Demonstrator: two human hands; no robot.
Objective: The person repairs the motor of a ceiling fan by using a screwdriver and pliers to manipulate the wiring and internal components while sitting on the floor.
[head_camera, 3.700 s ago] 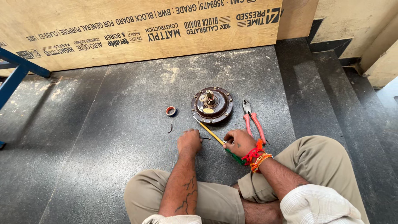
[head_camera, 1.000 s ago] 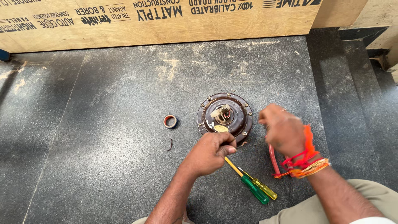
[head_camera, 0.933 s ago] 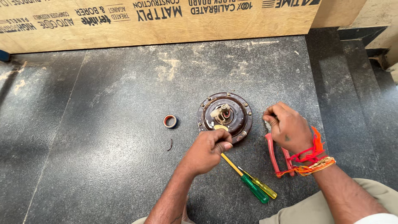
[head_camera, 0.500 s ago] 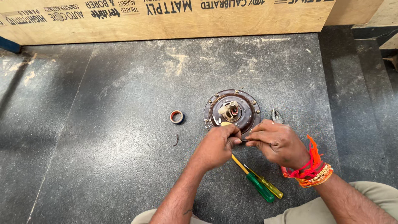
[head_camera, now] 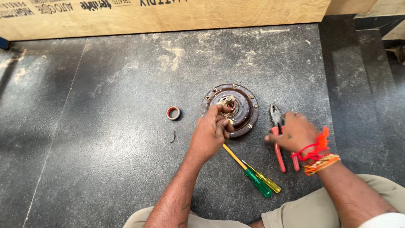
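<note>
Left hand pinched on small part at near rim of round brown hub, hub dead ahead on floor. Right hand loosely curled over red-handled pliers, grip unclear from blur; pliers' long axis points away from me. Half second ago both hands met at hub; right has since swung out right.

Soft, even daylight on a dark floor, sharp except for one moving hand.

The speckled dark stone floor is lit brightly and evenly, with a pale sheen across its upper middle and only faint, short shadows under the round brown metal disc and the forearms. The right hand is smeared by motion blur; the left hand is crisp. The light wooden board bows slightly along the top edge from wide-angle distortion.
</note>
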